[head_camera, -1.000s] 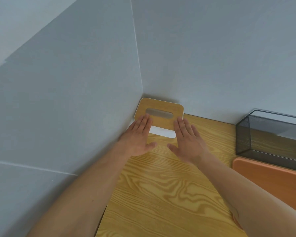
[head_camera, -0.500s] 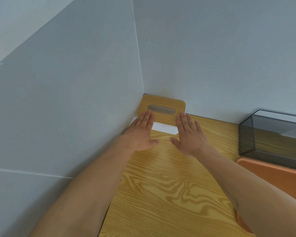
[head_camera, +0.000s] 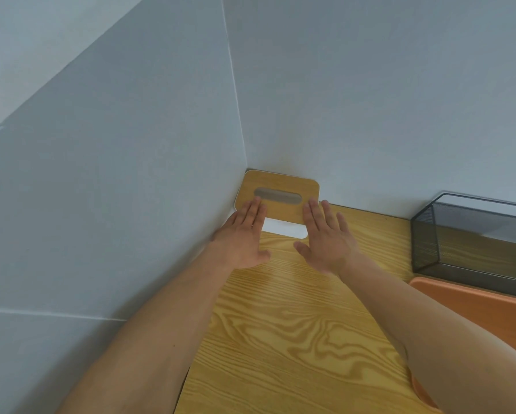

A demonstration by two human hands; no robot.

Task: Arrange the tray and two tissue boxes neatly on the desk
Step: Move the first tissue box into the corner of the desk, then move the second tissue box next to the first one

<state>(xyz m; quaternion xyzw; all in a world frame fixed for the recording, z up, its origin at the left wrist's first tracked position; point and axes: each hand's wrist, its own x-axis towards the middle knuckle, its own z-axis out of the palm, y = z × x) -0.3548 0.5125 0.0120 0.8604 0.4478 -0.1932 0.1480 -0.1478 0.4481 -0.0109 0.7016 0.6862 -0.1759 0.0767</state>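
A white tissue box with a wooden lid and a grey slot (head_camera: 280, 186) sits in the far corner of the desk, against both grey walls. My left hand (head_camera: 245, 237) lies flat against the box's front left, fingers straight and together. My right hand (head_camera: 325, 237) rests flat against its front right, fingers slightly spread. Neither hand grasps anything. An orange tray (head_camera: 471, 306) lies at the right edge, partly hidden by my right forearm. A black mesh tissue box (head_camera: 471, 234) stands behind the tray, against the back wall.
The desk (head_camera: 280, 339) has a yellow wood-grain top. Grey partition walls close it in on the left and at the back. Bare desk surface stretches between the corner box and the mesh box.
The wooden-lidded box has slid back into the corner under both flat hands. My hands have followed it forward.
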